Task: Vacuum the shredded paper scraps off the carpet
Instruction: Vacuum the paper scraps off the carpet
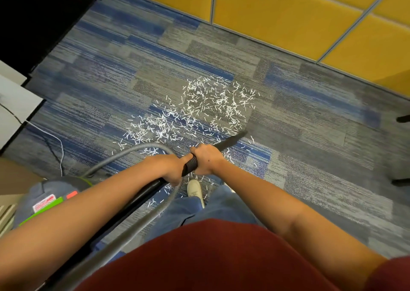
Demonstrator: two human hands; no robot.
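One vacuum nozzle (230,141), black and tapered, was held by two hands. The right hand (207,159) was closed in a full grip around the ribbed black collar (190,164) at the near end of the nozzle. The left hand (170,168) was closed around the black tube (153,186) just behind that collar, the two hands almost touching. The nozzle tip was pointed to the far right and was set at the near right edge of the scraps.

The shredded paper scraps (199,111), white, short and too many to be counted, were spread over the carpet (310,135) in one loose patch at the centre of the floor, with a few strays near the one white shoe (195,191) that was visible. The carpet was made up of grey and blue striped tiles.

One grey ribbed hose (133,151) was looped from the tube to one vacuum canister (53,199), grey with green trim, at the near left. One red-and-white label (43,204) and one orange patch were seen on the canister; the writing was too blurred to be read. One white cable (55,142) was laid on the carpet at the left. Yellow panels (288,13) were lined along the far wall. Two dark chair feet (402,119) were seen at the right edge.
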